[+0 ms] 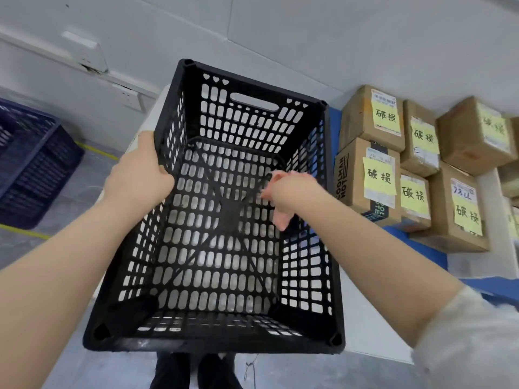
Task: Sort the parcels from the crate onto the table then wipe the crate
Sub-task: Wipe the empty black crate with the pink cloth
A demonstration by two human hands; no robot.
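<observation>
An empty black slotted crate (213, 343) fills the middle of the view, standing on a white table (362, 313). My left hand (137, 175) grips the crate's left rim, thumb inside. My right hand (289, 192) is inside the crate near its right wall, holding a pink cloth (280, 217) that hangs below the fingers. Several cardboard parcels (373, 175) with yellow notes are stacked on the table to the right.
A dark blue crate (31, 161) stands on the grey floor at the left, near yellow floor lines. A white wall with a socket (126, 96) rises behind the table. My dark shoes (193, 372) show below the crate.
</observation>
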